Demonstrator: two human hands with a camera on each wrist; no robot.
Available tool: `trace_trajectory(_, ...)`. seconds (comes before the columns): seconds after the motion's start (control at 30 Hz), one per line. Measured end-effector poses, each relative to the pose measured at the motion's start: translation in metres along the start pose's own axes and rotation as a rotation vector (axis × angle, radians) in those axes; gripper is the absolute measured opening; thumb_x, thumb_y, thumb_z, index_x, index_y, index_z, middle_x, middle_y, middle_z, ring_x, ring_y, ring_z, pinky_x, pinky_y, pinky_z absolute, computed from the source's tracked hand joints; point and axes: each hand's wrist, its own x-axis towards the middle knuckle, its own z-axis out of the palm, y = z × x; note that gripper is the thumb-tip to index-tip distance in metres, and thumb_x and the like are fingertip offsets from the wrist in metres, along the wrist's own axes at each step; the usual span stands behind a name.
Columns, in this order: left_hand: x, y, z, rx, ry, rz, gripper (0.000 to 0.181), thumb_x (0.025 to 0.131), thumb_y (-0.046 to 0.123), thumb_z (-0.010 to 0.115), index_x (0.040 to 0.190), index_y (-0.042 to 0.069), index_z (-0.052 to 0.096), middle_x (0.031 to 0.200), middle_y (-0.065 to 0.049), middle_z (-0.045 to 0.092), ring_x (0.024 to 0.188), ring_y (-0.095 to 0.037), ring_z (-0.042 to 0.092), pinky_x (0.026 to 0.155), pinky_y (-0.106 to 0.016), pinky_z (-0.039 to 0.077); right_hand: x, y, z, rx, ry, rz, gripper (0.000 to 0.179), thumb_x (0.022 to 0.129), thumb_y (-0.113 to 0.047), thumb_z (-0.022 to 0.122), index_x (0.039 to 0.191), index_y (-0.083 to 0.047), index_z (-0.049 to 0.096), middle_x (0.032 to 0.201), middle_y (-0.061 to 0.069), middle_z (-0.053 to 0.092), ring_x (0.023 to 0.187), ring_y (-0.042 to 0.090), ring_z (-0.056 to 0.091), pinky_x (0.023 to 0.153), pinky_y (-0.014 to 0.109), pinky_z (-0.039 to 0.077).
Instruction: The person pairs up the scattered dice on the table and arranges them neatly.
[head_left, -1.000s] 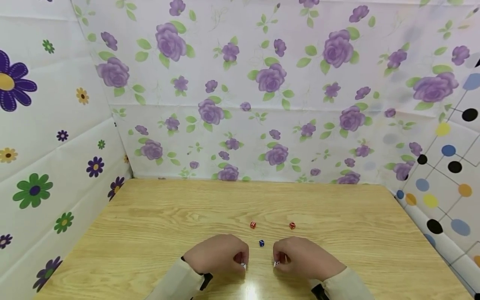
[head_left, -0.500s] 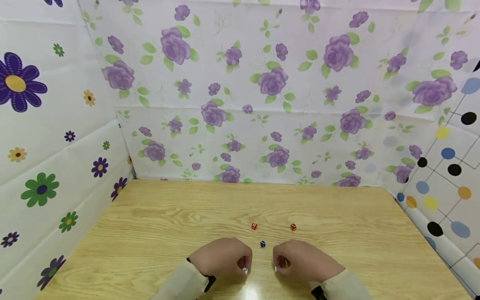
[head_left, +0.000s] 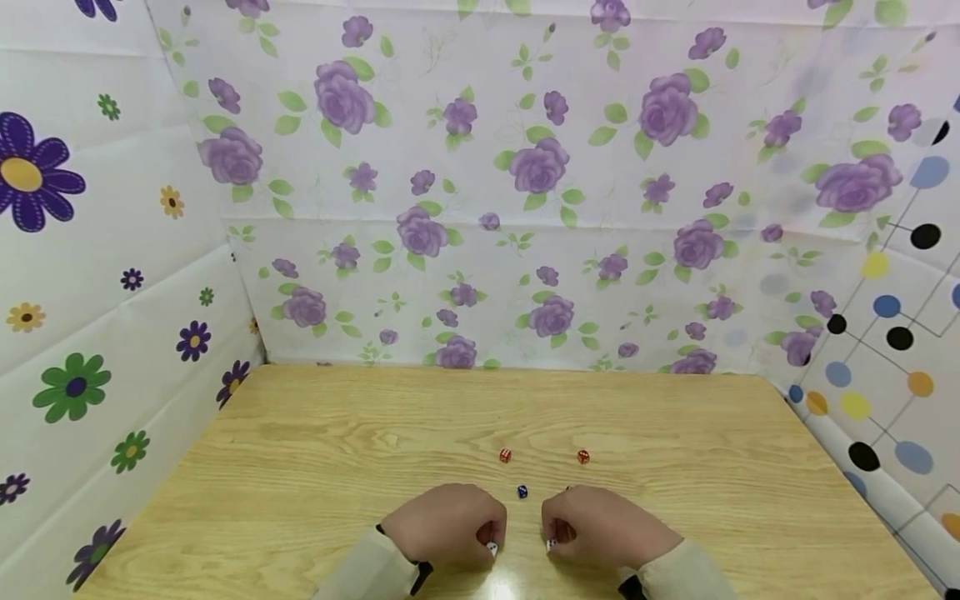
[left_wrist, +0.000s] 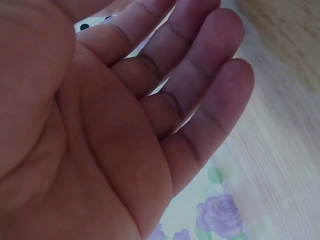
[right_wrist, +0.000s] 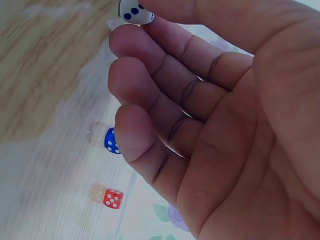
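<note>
In the head view my left hand (head_left: 450, 523) pinches a white die (head_left: 492, 548) low over the wooden table; its thumb and die are out of the left wrist view. My right hand (head_left: 609, 527) pinches another white die (head_left: 552, 544), its dark blue pips showing in the right wrist view, where the die (right_wrist: 134, 12) is cut off by the top edge. Whether either die touches the table I cannot tell. A blue die (head_left: 522, 492) lies beyond and between the hands. Past the right knuckles a small dark thing (head_left: 568, 488) peeks out, mostly hidden.
Two red dice, one on the left (head_left: 506, 456) and one on the right (head_left: 583, 457), lie farther back on the wooden table (head_left: 360, 425). A flower-patterned sheet (head_left: 480, 275) hangs behind the table, and patterned sheets flank both sides.
Both hands have come slightly nearer the body with their white dice, and a small dark thing now shows past the right knuckles. The blue and red dice stay put; the head view shifts a little.
</note>
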Motion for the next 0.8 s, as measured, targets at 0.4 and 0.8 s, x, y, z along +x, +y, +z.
trace_trajectory(0.4, 0.0007, 0.0059, 0.0024, 0.041, 0.003, 0.019, 0.019, 0.084, 0.012, 0.079, 0.082, 0.027, 0.067, 0.072, 0.019, 0.054, 0.064, 0.001, 0.048, 0.063, -0.019, 0.044, -0.0005, -0.0047, -0.0003, -0.021, 0.005, -0.007, 0.018, 0.090, -0.017, 0.080, 0.084, -0.028, 0.067, 0.077, -0.023, 0.055, 0.069, -0.004, 0.048, 0.066, 0.020, 0.046)
trace_trajectory(0.8, -0.0015, 0.0014, -0.0020, -0.007, -0.002, -0.007, 0.016, 0.083, 0.017, 0.082, 0.086, 0.027, 0.069, 0.074, 0.019, 0.056, 0.066, 0.001, 0.052, 0.066, -0.019, 0.047, 0.0005, -0.0044, -0.0014, 0.027, -0.008, -0.011, 0.015, 0.089, -0.013, 0.078, 0.085, -0.025, 0.069, 0.078, -0.020, 0.056, 0.069, -0.002, 0.049, 0.067, 0.020, 0.046)
